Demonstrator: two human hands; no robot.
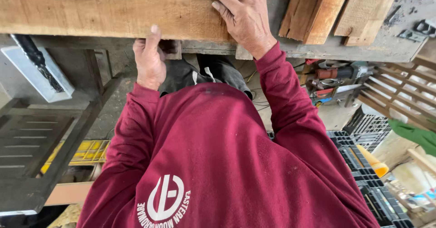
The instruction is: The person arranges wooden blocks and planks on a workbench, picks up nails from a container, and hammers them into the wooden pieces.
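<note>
A long pale wooden plank lies across a grey workbench in front of me. My left hand grips the plank's near edge from below, thumb up against its face. My right hand, with a ring on one finger, lies flat on top of the plank with fingers spread; its fingertips run out of view at the top. Both arms are in dark red sleeves, and my red sweatshirt fills the lower middle of the view.
Several shorter boards lie on the bench to the right. A dark drill bit on a grey block sits at left. Power tools lie on the floor at right, beside black plastic crates and a wooden slatted frame.
</note>
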